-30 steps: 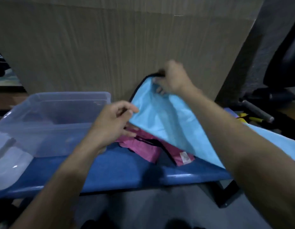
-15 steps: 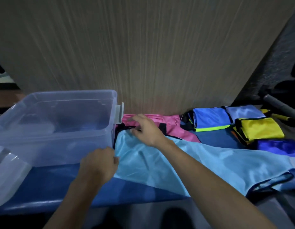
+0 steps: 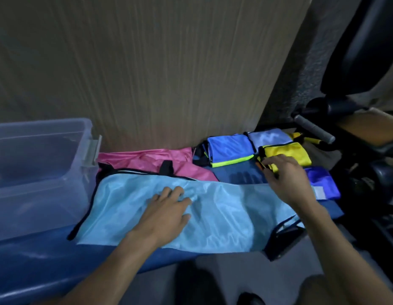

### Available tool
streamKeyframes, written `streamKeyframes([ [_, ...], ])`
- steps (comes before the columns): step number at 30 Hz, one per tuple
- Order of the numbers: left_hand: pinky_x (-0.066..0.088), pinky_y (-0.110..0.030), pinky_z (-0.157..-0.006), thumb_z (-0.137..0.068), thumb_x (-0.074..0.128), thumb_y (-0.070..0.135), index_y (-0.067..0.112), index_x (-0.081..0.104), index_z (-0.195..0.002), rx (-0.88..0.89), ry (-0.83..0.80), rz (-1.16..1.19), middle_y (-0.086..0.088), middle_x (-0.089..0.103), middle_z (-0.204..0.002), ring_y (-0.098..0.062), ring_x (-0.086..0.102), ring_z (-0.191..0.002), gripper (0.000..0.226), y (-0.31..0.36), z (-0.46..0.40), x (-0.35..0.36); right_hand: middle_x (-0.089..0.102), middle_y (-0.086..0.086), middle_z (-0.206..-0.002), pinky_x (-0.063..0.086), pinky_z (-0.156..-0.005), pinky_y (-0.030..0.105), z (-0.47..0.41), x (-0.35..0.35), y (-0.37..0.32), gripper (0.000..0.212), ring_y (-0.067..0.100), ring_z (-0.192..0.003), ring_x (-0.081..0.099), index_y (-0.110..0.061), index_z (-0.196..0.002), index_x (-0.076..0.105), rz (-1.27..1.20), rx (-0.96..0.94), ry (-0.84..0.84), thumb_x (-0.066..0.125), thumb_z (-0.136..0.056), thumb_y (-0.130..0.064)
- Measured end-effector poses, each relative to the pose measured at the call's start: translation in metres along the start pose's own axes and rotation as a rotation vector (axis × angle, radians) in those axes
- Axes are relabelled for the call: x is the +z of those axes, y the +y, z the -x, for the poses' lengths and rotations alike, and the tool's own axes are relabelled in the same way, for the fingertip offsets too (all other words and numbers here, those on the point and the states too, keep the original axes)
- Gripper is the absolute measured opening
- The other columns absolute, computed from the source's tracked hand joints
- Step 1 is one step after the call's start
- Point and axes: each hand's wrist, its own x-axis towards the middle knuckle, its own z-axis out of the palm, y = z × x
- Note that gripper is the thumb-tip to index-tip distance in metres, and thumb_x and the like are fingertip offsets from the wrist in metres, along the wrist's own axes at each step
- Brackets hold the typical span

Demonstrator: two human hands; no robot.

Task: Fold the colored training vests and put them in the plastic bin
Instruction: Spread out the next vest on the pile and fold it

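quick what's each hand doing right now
Left hand: open, flat on the light blue vest, holding nothing.
Right hand: over the vest's far edge; grip cannot be told.

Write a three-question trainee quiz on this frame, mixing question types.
1. True or false: the plastic bin already holds folded vests.
2. Which vest lies under the left hand? A pink B light blue C yellow
3. Fill in: the right hand hovers beside the folded ___ vest.

Key: 1 false, it looks empty. 2 B, the light blue vest is spread flat, partly over the pink vest. 3 yellow.
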Motion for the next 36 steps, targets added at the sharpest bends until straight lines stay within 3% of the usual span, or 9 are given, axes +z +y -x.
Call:
streamKeyframes([
  [4, 0.042, -0.038, -0.102, -0.099, 0.052, 0.042, 0.032, 0.054, -0.137, 0.101, 0.112, 0.116, 0.010, 0.043, -0.139, -0.019, 0.043, -0.125, 0.039, 0.020, -0.017, 0.009, 0.070, 0.011, -0.101, 0.051, -0.086, 0.048, 0.025, -0.028, 0.055, 0.017, 0.039, -0.095, 0.062, -0.013, -0.104, 0.074, -0.027, 0.180, 0.132, 0.073, -0.087, -0.017],
  [10, 0.049, -0.035, -0.091, -0.093, 0.044, 0.052, 0.032, 0.065, -0.121, 0.258, 0.172, 0.208, 0.017, 0.051, -0.120, -0.011, 0.049, -0.108, 0.040, 0.061, -0.032, 0.022, 0.069, 0.003, -0.082, 0.047, -0.070, 0.032, 0.059, -0.046, 0.090, 0.014, 0.024, -0.078, 0.069, -0.021, -0.089, 0.073, -0.252, 0.554, -0.017, 0.071, -0.092, -0.034],
  [12, 0.048, -0.032, -0.089, -0.093, 0.044, 0.054, 0.033, 0.067, -0.115, 0.298, 0.195, 0.238, 0.018, 0.052, -0.114, -0.009, 0.049, -0.104, 0.038, 0.078, -0.035, 0.024, 0.070, 0.003, -0.073, 0.054, -0.063, 0.034, 0.065, -0.050, 0.093, 0.019, 0.024, -0.069, 0.072, -0.022, -0.081, 0.071, -0.319, 0.618, -0.065, 0.071, -0.092, -0.038],
  [15, 0.047, -0.031, -0.089, -0.093, 0.045, 0.056, 0.034, 0.066, -0.111, 0.362, 0.163, 0.270, 0.019, 0.054, -0.110, -0.009, 0.051, -0.101, 0.035, 0.106, -0.040, 0.025, 0.069, 0.009, -0.071, 0.052, -0.048, 0.030, 0.070, -0.056, 0.093, 0.023, 0.023, -0.056, 0.071, -0.013, -0.082, 0.069, -0.449, 0.715, -0.129, 0.068, -0.094, -0.032],
  [20, 0.048, -0.032, -0.083, -0.095, 0.057, 0.052, 0.034, 0.061, -0.106, 0.384, 0.163, 0.322, 0.017, 0.059, -0.102, -0.007, 0.055, -0.098, 0.021, 0.156, -0.062, -0.002, 0.063, 0.019, -0.073, 0.049, -0.051, 0.029, 0.078, -0.063, 0.087, 0.015, 0.023, -0.045, 0.059, -0.005, -0.081, 0.062, -0.782, 0.896, -0.291, 0.064, -0.095, -0.010],
  [24, 0.048, -0.036, -0.077, -0.090, 0.063, 0.056, 0.029, 0.051, -0.108, 0.325, 0.248, 0.325, 0.013, 0.058, -0.106, -0.012, 0.057, -0.100, 0.034, 0.209, -0.096, -0.016, 0.063, 0.012, -0.068, 0.052, -0.060, 0.035, 0.082, -0.062, 0.088, 0.008, 0.025, -0.052, 0.059, -0.010, -0.092, 0.060, -0.797, 0.952, -0.378, 0.064, -0.093, -0.003],
  [27, 0.044, -0.037, -0.075, -0.090, 0.062, 0.060, 0.023, 0.046, -0.119, 0.274, 0.216, 0.130, 0.005, 0.057, -0.119, -0.022, 0.057, -0.111, 0.049, 0.241, -0.123, -0.006, 0.064, 0.013, -0.074, 0.055, -0.056, 0.031, 0.085, -0.062, 0.087, 0.017, 0.021, -0.052, 0.060, -0.009, -0.106, 0.055, -0.796, 0.980, -0.435, 0.066, -0.093, -0.007],
  [31, 0.042, -0.037, -0.075, -0.100, 0.056, 0.036, 0.020, 0.049, -0.121, 0.225, 0.183, -0.009, 0.000, 0.055, -0.121, -0.026, 0.056, -0.114, 0.027, 0.240, -0.138, 0.005, 0.065, 0.014, -0.082, 0.049, -0.046, 0.024, 0.084, -0.055, 0.087, 0.017, 0.020, -0.052, 0.060, -0.013, -0.102, 0.056, -0.794, 0.955, -0.418, 0.069, -0.095, -0.020],
  [36, 0.047, -0.036, -0.071, -0.095, 0.059, 0.024, 0.027, 0.055, -0.093, 0.186, 0.207, 0.465, 0.011, 0.054, -0.094, -0.015, 0.056, -0.087, 0.005, 0.207, -0.139, -0.001, 0.064, 0.013, -0.078, 0.049, -0.044, 0.025, 0.077, -0.046, 0.088, 0.016, 0.022, -0.053, 0.062, -0.012, -0.090, 0.061, -0.752, 0.902, -0.391, 0.065, -0.098, -0.026],
])
